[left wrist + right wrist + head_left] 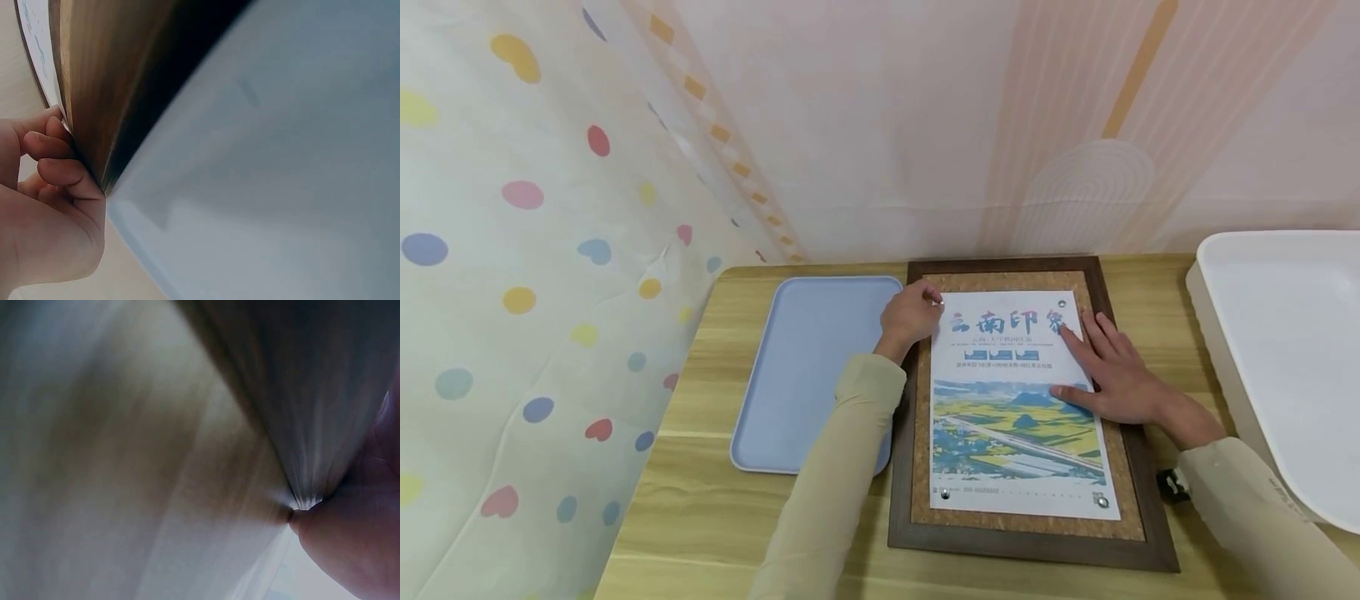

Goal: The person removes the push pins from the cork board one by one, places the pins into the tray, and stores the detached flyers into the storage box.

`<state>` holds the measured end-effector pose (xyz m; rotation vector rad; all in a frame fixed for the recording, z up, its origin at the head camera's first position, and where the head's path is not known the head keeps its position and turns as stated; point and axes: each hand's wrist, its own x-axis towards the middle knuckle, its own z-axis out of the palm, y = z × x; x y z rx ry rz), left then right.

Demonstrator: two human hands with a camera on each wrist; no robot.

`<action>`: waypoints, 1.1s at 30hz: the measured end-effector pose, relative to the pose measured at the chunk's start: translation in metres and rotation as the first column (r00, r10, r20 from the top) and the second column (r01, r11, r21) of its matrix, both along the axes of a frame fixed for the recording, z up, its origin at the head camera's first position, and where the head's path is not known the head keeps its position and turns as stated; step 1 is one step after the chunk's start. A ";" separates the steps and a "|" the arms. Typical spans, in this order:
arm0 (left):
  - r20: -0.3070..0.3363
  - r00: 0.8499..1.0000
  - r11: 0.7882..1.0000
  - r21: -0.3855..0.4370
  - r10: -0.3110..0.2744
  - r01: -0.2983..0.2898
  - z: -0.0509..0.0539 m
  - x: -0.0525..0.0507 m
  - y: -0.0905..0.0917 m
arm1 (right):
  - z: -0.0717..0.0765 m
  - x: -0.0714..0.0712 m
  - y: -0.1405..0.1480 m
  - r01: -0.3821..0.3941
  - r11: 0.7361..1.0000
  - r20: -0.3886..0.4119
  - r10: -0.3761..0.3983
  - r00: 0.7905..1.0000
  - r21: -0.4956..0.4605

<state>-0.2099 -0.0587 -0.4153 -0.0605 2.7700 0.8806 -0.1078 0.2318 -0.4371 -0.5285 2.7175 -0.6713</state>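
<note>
To your left, a light-blue rectangular tray with rounded corners (805, 358) lay flat on the pale yellowish wood-grain surface (677, 500). At your far right you had a deep-walled white tub (1292, 333), cut off by the head view's edge. Ahead of you was a pale pink wall covering with orange stripes and diamonds (880, 108); left of it, a creased whitish sheet (550, 250) showed coloured dots and hearts.

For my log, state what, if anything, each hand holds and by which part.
The left hand seems to pinch a shiny pin at the poster's top-left corner; which part is hidden. The right hand rests spread, holding nothing.
</note>
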 end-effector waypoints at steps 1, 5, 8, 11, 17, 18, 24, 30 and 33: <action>-0.004 1.000 1.000 0.003 0.000 0.000 0.000 0.000 0.000 | 0.000 0.000 0.000 0.001 1.000 -0.002 -0.001 1.000 -0.001; -0.004 1.000 1.000 0.011 -0.008 0.008 0.000 0.000 -0.001 | -0.001 -0.001 0.000 0.001 1.000 -0.008 -0.001 1.000 -0.008; 0.002 1.000 1.000 0.006 -0.012 0.012 0.000 0.000 -0.001 | -0.002 -0.001 0.000 0.000 1.000 -0.014 0.000 1.000 -0.016; 0.005 1.000 1.000 -0.012 -0.015 0.015 0.000 0.000 -0.001 | -0.003 -0.001 0.000 0.000 1.000 -0.019 0.000 1.000 -0.019; -0.001 1.000 1.000 -0.029 -0.011 0.011 0.000 -0.002 -0.001 | -0.001 -0.002 -0.001 0.000 1.000 -0.018 0.000 1.000 -0.011; -0.002 1.000 0.999 -0.030 -0.011 0.011 0.000 -0.002 -0.001 | -0.001 -0.003 -0.001 0.001 1.000 -0.016 -0.001 1.000 -0.010; 0.006 1.000 0.999 -0.042 -0.018 0.018 0.001 -0.004 -0.003 | -0.002 -0.003 -0.003 0.001 1.000 -0.015 -0.001 1.000 -0.006; 0.011 1.000 0.998 -0.050 -0.024 0.024 0.001 -0.005 -0.004 | -0.001 -0.004 -0.003 0.000 1.000 -0.014 0.000 1.000 0.000; 0.009 1.000 0.999 -0.049 -0.023 0.023 0.001 -0.004 -0.004 | 0.000 -0.003 -0.003 -0.001 1.000 -0.014 0.001 1.000 0.000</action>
